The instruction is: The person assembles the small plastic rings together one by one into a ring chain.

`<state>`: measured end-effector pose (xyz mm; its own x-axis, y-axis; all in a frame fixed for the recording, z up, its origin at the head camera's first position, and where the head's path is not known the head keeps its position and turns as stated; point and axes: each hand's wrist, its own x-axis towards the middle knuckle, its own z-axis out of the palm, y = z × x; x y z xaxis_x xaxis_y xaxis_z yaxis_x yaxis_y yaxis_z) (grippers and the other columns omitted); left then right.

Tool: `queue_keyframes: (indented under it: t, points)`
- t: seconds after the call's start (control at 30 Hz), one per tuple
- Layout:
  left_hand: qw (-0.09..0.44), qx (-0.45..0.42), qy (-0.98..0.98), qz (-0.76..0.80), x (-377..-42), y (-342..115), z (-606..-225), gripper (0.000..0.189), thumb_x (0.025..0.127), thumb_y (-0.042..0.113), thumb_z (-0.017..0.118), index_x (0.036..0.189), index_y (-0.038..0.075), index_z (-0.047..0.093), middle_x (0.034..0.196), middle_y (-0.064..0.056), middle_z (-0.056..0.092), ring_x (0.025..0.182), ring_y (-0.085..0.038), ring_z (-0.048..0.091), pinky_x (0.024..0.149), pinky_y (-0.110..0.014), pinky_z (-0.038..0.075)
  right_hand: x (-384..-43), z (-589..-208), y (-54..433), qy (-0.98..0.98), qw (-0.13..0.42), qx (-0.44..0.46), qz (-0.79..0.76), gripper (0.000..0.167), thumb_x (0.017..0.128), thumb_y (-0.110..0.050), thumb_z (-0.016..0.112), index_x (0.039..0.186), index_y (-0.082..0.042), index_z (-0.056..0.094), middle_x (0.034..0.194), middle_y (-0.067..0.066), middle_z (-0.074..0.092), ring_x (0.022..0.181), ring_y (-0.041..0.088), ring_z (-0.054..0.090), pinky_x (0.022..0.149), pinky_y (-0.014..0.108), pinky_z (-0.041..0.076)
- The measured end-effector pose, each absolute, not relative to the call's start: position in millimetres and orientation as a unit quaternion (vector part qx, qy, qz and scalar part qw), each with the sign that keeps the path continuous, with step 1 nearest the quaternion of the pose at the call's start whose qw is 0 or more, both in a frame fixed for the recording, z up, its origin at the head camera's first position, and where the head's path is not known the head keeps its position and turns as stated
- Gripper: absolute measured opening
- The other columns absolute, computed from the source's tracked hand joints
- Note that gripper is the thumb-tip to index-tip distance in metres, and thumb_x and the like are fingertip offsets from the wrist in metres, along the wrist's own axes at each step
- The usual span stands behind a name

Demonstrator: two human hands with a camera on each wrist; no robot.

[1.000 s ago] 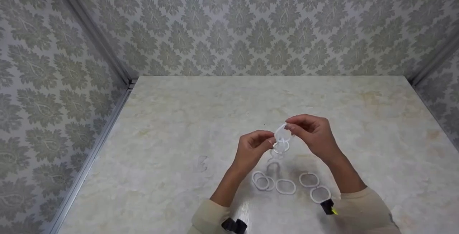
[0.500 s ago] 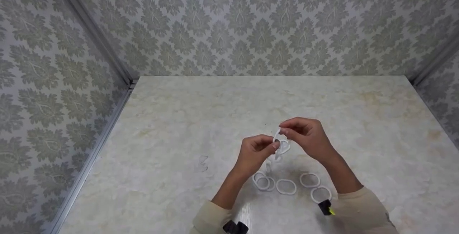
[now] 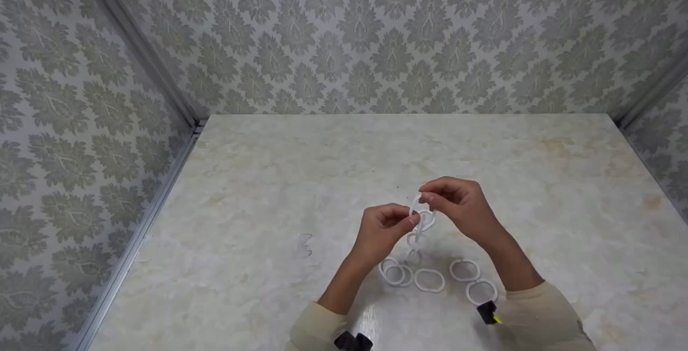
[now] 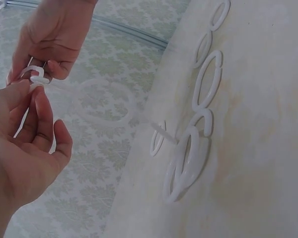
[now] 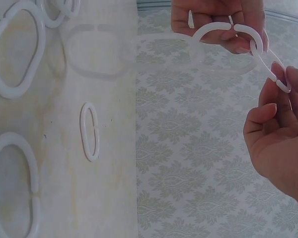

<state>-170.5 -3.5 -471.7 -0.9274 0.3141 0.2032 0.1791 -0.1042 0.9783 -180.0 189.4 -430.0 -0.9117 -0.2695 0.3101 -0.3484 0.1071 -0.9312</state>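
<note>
Close together above the table, both hands work on white plastic chain links. My right hand (image 3: 457, 200) pinches one oval link (image 5: 284, 86) between thumb and fingertips. That link passes through a second split link (image 5: 212, 27), which my left hand (image 3: 387, 227) pinches, as the right wrist view shows. More joined links hang below in a short chain, blurred in both wrist views; one hanging link (image 4: 104, 122) shows just beyond the left fingers. On the table below lie several loose links, two of them overlapping (image 3: 381, 270), with a single oval link (image 3: 430, 290) beside them.
Two more loose links lie to the right, one (image 3: 495, 292) close to the black right wrist device (image 3: 487, 312). The pale marbled table (image 3: 242, 179) ends at patterned wall panels (image 3: 360, 28). A pencil scribble (image 3: 305, 245) marks the table left of the hands.
My right hand has come down and left, closer to the left hand, which shifted slightly right. The hanging chain has swung and now hangs straighter. The loose links lie as before.
</note>
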Motion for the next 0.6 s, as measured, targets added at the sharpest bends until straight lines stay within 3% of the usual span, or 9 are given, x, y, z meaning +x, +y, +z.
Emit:
queue_keyframes:
  t: [0.17, 0.23, 0.43, 0.6]
  points:
    - [0.041, 0.182, 0.668, 0.721, -170.2, -4.6, -471.3, 0.018, 0.094, 0.003, 0.068, 0.102, -0.013, 0.072, 0.097, -0.036, 0.07, 0.073, 0.0, 0.062, 0.07, -0.016, 0.053, -181.2, -433.6, 192.2, -0.728, 0.026, 0.211, 0.651, 0.022, 0.097, 0.003, 0.06, 0.104, -0.013, 0.074, 0.089, -0.011, 0.073, 0.082, 0.004, 0.069, 0.071, 0.02, 0.056]
    - [0.042, 0.18, 0.665, 0.724, -170.1, -5.1, -470.7, 0.018, 0.094, 0.002, 0.068, 0.102, -0.014, 0.072, 0.096, -0.036, 0.069, 0.072, 0.0, 0.062, 0.07, -0.016, 0.053, -181.2, -433.9, 193.0, -0.729, 0.024, 0.208, 0.652, 0.021, 0.098, 0.002, 0.06, 0.105, -0.012, 0.074, 0.088, -0.011, 0.073, 0.082, 0.004, 0.068, 0.072, 0.02, 0.056]
    - [0.047, 0.173, 0.658, 0.731, -170.0, -5.9, -468.3, 0.019, 0.094, 0.002, 0.068, 0.103, -0.014, 0.072, 0.095, -0.034, 0.071, 0.073, 0.0, 0.063, 0.071, -0.017, 0.054, -180.8, -435.4, 196.0, -0.732, 0.02, 0.197, 0.652, 0.019, 0.1, 0.0, 0.059, 0.11, 0.014, 0.066, 0.087, -0.01, 0.073, 0.081, 0.004, 0.068, 0.071, 0.02, 0.057]
    - [0.051, 0.167, 0.659, 0.731, -171.1, -6.5, -467.7, 0.02, 0.094, 0.003, 0.068, 0.105, -0.013, 0.072, 0.097, -0.03, 0.073, 0.075, -0.002, 0.064, 0.072, -0.018, 0.055, -180.0, -438.2, 198.7, -0.728, 0.019, 0.196, 0.657, 0.022, 0.1, 0.0, 0.058, 0.111, 0.019, 0.062, 0.087, -0.009, 0.072, 0.079, 0.006, 0.067, 0.071, 0.021, 0.056]
